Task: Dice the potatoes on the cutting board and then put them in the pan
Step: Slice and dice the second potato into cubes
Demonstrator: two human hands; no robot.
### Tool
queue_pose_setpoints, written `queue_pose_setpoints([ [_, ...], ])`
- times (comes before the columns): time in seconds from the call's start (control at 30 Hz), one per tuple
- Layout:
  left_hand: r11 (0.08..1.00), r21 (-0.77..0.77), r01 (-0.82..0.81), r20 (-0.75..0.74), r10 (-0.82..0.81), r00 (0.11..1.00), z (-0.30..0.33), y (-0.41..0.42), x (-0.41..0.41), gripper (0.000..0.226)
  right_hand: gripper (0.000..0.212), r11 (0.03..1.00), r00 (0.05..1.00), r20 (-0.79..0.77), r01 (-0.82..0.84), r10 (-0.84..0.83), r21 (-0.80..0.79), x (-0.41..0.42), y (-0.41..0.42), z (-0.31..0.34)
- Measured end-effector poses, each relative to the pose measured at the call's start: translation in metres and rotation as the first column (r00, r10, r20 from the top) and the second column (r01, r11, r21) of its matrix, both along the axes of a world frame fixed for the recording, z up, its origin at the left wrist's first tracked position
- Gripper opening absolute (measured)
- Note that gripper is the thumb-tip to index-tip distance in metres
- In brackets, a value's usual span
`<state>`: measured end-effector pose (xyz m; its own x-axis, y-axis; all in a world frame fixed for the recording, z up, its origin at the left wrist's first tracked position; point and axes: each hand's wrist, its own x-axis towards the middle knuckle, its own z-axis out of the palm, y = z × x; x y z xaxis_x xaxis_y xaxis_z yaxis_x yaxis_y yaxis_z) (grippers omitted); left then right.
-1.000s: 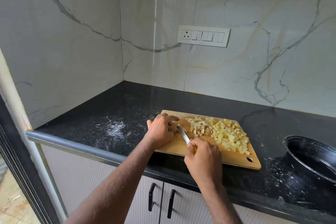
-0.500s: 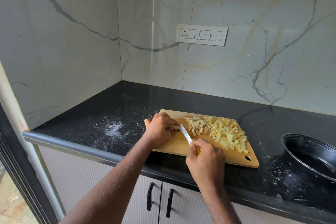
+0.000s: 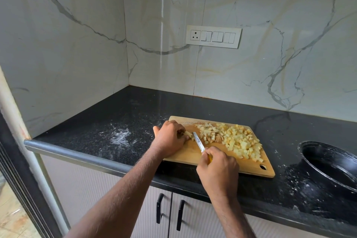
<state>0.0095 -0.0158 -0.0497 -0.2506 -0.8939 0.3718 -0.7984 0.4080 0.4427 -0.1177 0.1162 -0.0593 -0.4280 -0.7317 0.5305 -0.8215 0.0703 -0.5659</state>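
Left hand (image 3: 170, 138) pinching small pale potato strip (image 3: 188, 133); right hand (image 3: 217, 168) clamped round yellow-handled steel knife (image 3: 199, 143). Hazard: blade beside fingertips (image 3: 185, 137); slip on short piece risks cut, dice scattering off wooden cutting board (image 3: 193, 155).

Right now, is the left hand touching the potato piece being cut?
Touching. The head view shows the left hand with fingertips curled onto the pale potato piece on the cutting board, no gap visible.

Bare counter (image 3: 286, 133) btwn board (image 3: 185, 157), pan (image 3: 328, 162)
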Motion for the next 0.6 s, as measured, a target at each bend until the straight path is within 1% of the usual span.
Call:
queue_pose_setpoints([
  [0.1, 0.999, 0.008, -0.037, -0.046, 0.038, 0.998, 0.0010, 0.0012, -0.0007, 0.014, 0.010, 1.000, 1.000, -0.005, -0.007, 0.007, -0.004, 0.0000, 0.0006, -0.0002],
  [0.17, 0.999, 0.012, -0.048, -0.046, 0.049, 0.998, 0.0015, 0.0020, -0.0009, 0.011, 0.009, 1.000, 1.000, -0.014, -0.013, 0.013, -0.004, 0.0001, 0.0006, -0.0005],
  [0.37, 1.000, -0.007, 0.010, -0.058, -0.010, 0.998, 0.0001, 0.0020, -0.0002, 0.009, 0.014, 1.000, 1.000, 0.007, -0.015, 0.015, -0.009, 0.0002, 0.0019, -0.0010],
  [0.47, 0.999, -0.003, 0.047, -0.048, -0.047, 0.998, -0.0005, 0.0016, 0.0006, 0.012, 0.015, 1.000, 0.999, 0.043, 0.001, 0.001, -0.024, 0.0000, 0.0025, -0.0002],
  [0.6, 0.995, -0.015, 0.097, -0.027, -0.098, 0.995, 0.0010, 0.0019, 0.0013, 0.018, 0.013, 1.000, 0.999, 0.050, 0.001, 0.000, -0.032, 0.0005, 0.0019, 0.0001],
])
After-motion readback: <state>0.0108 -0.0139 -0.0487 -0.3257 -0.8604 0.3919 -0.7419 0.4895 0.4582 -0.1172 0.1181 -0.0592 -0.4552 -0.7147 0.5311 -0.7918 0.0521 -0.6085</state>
